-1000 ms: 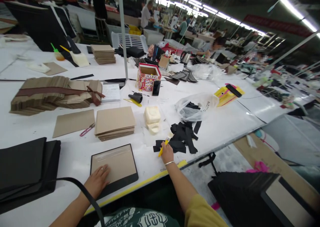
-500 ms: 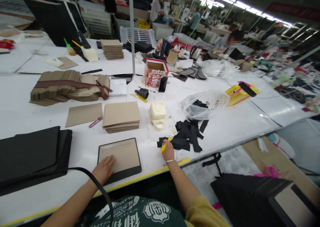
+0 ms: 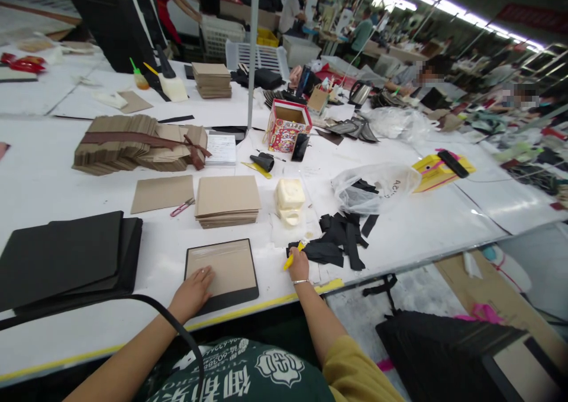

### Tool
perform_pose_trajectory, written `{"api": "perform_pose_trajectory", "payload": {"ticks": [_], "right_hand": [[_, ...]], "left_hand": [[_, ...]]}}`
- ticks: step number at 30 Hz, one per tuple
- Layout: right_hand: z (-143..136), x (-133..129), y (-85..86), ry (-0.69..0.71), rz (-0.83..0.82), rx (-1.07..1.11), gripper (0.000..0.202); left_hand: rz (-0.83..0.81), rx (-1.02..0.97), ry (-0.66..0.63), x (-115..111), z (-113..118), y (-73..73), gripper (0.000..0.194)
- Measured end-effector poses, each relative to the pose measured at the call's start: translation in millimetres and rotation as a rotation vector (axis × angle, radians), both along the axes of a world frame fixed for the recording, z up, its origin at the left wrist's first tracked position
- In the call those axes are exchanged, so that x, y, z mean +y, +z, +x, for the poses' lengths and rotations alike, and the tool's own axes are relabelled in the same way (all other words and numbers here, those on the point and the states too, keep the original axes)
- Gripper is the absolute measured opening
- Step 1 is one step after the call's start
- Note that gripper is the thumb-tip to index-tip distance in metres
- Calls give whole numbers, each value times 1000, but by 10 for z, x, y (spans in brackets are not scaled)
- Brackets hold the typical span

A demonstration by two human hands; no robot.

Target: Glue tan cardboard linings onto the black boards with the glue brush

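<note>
My left hand (image 3: 195, 292) lies flat with its fingers stretched over the lower left of a beige board (image 3: 231, 266), which rests on a larger black sheet (image 3: 239, 292) that shows as a border. A shiny streak runs along the board's upper part. My right hand (image 3: 298, 266) is closed around a paintbrush with a yellow handle (image 3: 289, 262), bristles pointing up and away. Under and beside that hand lie black fabric strips (image 3: 326, 252). Just beyond the brush stands a cream-coloured glue tub (image 3: 290, 196).
Left of the board is a stack of black sheets (image 3: 66, 248). Behind it are a beige board stack (image 3: 228, 195), pink thread snips (image 3: 181, 207) and a tied cardboard bundle (image 3: 133, 145). A plastic bag (image 3: 373, 186) lies right. The table's yellow-taped edge (image 3: 222, 316) runs before me.
The whole view has shifted, so things on the table appear farther right. My left hand stays on the board and my right hand still holds the brush near the strips.
</note>
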State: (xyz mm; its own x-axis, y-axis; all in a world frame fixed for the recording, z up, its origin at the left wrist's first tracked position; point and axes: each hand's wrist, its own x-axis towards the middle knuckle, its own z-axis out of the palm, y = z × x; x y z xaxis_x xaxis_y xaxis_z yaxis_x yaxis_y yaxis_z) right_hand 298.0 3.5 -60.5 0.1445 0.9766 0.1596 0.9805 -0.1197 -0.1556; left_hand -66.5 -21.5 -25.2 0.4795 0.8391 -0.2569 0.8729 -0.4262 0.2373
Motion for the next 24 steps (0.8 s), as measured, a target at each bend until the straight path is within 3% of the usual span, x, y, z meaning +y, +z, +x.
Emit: {"api": "perform_pose_trajectory", "payload": {"ticks": [9,14,20,24], "right_hand": [[-147,-50,25,18,-56,5,26],[-240,-219,90,12,-88,52,23],[-338,-347,197,-92,23,346,21],[-363,-319,347,-43,12,442,21]], "left_hand": [[-47,3,21,9,-5,50,55],[-34,2,-4,-2,-40,37,53],[-36,-16,-18,21,-32,48,51],[-44,-16,-11,34,-33,72,53]]}}
